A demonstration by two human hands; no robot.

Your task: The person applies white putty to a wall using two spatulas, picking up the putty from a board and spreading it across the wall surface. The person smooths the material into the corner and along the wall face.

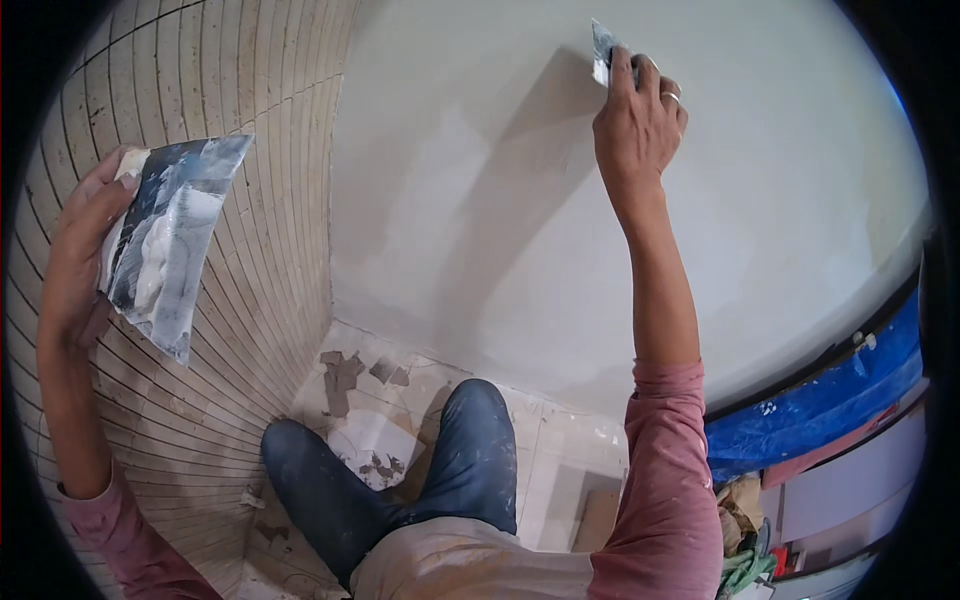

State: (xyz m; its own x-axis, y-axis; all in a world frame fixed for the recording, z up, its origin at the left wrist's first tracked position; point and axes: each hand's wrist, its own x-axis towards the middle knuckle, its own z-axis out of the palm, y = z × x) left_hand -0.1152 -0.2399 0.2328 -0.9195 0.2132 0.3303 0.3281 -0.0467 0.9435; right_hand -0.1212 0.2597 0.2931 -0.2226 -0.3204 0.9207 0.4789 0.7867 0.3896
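My left hand grips a wide steel scraper at the left, its blade smeared and loaded with white paste, held up in front of the ribbed panelling. Up at the top right, my right hand is closed on a smaller scraper, whose blade is at the pale, smooth wall and is partly hidden by my fingers. A long shadow of that hand and tool falls across the wall.
Below, my bent knees are over a tiled floor with torn scraps and a white sheet. At the lower right lie blue plastic sheeting, pale lilac boards and a heap of mixed items.
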